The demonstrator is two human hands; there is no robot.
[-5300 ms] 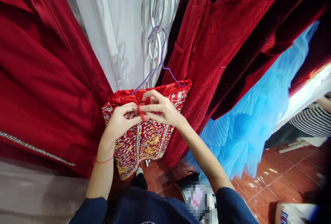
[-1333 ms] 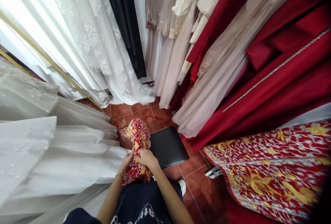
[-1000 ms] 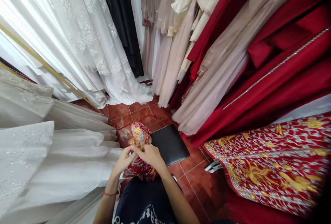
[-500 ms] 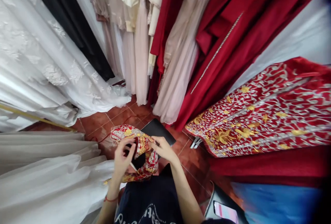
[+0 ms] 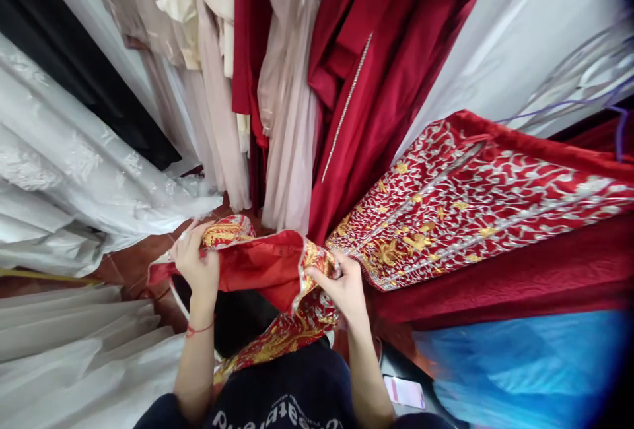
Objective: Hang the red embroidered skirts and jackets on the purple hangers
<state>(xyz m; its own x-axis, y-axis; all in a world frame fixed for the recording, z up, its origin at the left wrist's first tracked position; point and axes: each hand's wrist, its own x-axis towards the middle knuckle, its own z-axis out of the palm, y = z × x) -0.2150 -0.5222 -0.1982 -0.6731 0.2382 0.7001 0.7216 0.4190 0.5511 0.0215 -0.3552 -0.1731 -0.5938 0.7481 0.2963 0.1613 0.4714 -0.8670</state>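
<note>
I hold a red garment with gold and silver embroidery [image 5: 257, 267] spread between both hands, its red lining facing up. My left hand [image 5: 195, 264] grips its left edge; a red thread circles that wrist. My right hand [image 5: 339, 284] pinches the embroidered right edge. The lower part of the cloth hangs down over my dark blue top. A matching red embroidered piece [image 5: 475, 198] hangs to the right, close beside my right hand.
Hanging dresses crowd round: white lace gowns [image 5: 74, 171] on the left, beige ones [image 5: 212, 86] ahead, a dark red gown with a sparkling trim [image 5: 366, 86]. Blue tulle [image 5: 520, 363] lies at lower right. A phone [image 5: 403, 391] rests near my right elbow. Red floor tiles show between.
I have lifted the embroidered garment from low near the floor and pulled it open between my hands, lining up. My view has swung right, bringing the hanging embroidered piece closer.
</note>
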